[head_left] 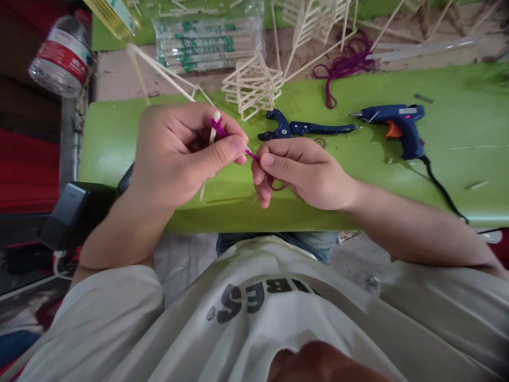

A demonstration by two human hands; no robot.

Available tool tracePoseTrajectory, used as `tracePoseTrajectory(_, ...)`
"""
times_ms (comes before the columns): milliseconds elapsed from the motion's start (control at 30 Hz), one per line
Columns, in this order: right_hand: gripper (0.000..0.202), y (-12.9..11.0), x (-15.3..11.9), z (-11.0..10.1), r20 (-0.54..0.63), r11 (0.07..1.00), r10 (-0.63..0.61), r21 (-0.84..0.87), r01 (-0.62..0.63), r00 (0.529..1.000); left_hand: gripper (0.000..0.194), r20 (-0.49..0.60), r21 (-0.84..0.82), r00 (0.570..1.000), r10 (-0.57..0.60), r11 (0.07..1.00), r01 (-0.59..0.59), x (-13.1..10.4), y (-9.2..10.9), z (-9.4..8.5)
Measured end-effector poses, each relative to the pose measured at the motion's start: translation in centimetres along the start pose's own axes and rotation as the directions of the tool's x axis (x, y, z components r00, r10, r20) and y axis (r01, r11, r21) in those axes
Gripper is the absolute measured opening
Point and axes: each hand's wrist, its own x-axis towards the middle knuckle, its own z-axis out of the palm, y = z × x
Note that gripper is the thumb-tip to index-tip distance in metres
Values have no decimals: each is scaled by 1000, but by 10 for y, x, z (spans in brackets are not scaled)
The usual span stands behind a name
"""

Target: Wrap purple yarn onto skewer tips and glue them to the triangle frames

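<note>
String (252,154), purple, is pulled straight between two hands, on the near side of the cutter (322,129). Its left end is wrapped around the stick (213,136) just below the tip. The stick is held roughly upright, slightly tilted, by the left hand (175,154), whose fingers are curled closed and whose thumb is pressed over the string. The string is pinched between thumb and forefinger of the right hand (310,175), the other fingers loosely bent; a small loop is left hanging beneath it.

The cutter is laid on the green table (449,180), its handle pointed right. To the right of it the glue gun (411,124) is laid on its side, with a red light shown on its body. Beyond the cutter, slightly left, a lattice (254,85) of thin sticks is seen, and farther left of that a pack (210,45) of sticks in clear wrap. Beyond the cutter's handle purple yarn (353,58) is bunched. Far left of the cutter, a bottle (61,58) with a red label is seen.
</note>
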Motion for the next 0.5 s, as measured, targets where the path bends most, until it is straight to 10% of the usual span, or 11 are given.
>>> tracePoseTrajectory(233,25,-3,-3,-4,-19,995,68,70,-66,998,18,-77,-49,989,129,990,-133,9,-7,-10)
tracePoseTrajectory(367,21,-3,-2,-6,-54,992,93,94,-88,994,10,-206,104,976,-75,990,98,8,16,-13)
tracePoseTrajectory(500,21,-5,-1,-6,-97,991,89,111,-78,991,47,80,247,994,-72,968,50,8,29,-10)
